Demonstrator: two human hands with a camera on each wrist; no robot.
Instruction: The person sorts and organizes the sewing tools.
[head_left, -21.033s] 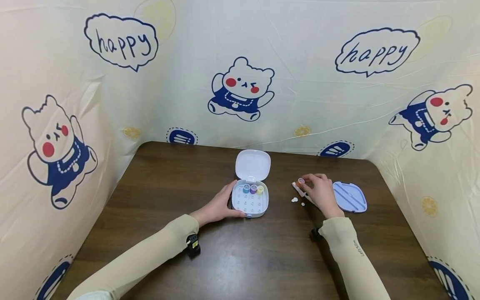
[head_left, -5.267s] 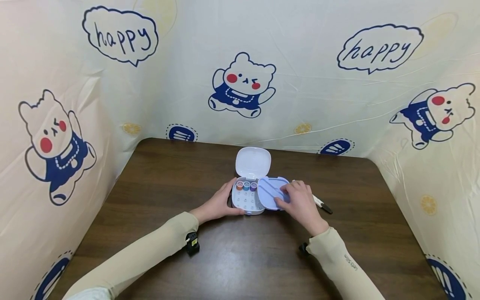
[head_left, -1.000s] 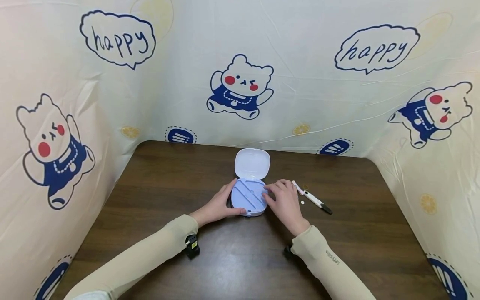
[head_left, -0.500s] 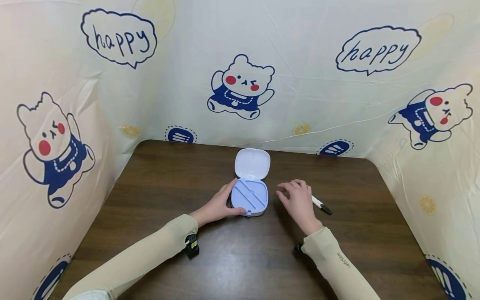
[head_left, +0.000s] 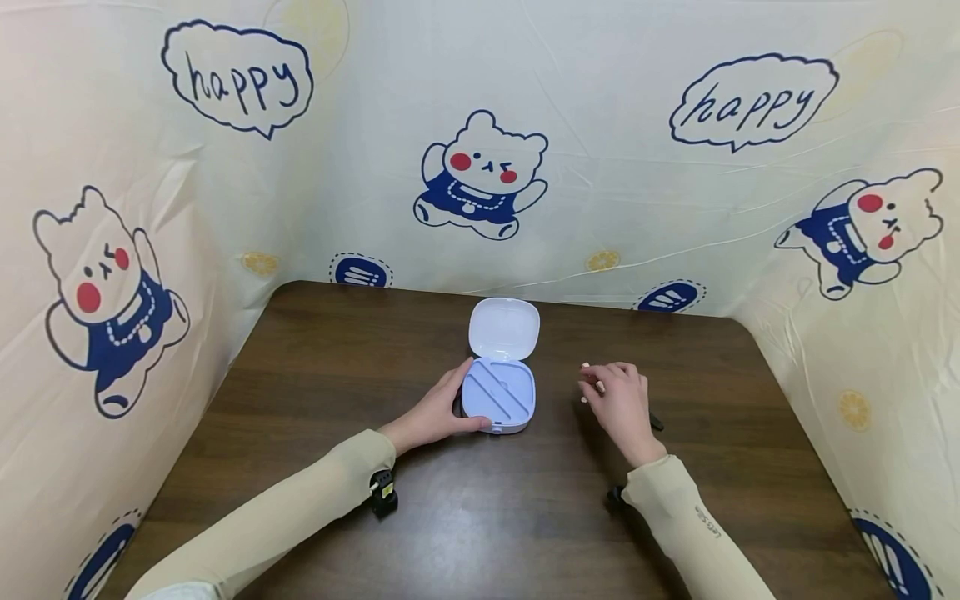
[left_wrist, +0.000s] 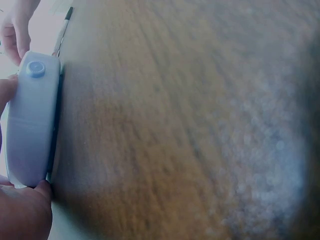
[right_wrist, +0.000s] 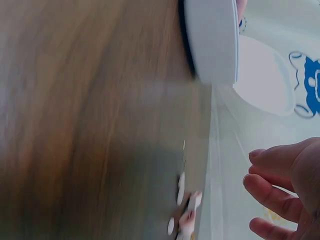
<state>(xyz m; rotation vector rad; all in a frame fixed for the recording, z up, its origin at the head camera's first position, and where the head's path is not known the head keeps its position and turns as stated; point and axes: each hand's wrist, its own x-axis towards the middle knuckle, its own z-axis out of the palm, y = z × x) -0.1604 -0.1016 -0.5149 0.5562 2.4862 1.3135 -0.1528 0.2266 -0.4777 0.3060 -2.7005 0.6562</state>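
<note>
A small white box (head_left: 512, 428) stands on the table with its hinged lid (head_left: 504, 328) raised. Its lavender tray (head_left: 498, 393), with diagonal grooves, lies level in the box and covers the inside. My left hand (head_left: 431, 414) grips the box from its left side, thumb at the front near the round catch (left_wrist: 36, 69). My right hand (head_left: 618, 408) hovers right of the box, fingers loosely bent and holding nothing in the right wrist view. Below it lie a pinkish-white piece (right_wrist: 188, 220) and small white pieces (right_wrist: 181, 189), largely hidden by the hand in the head view.
A white pen-like stick with a black end (head_left: 657, 422) lies beyond my right hand, mostly covered by it. The brown table (head_left: 360, 350) is bordered by a printed curtain (head_left: 600, 192) at the back and both sides.
Earlier the tray lay at right, then was carried over the colored tubs in the box; now it covers them. My right hand has left the tray and moved right. My left hand stays put.
</note>
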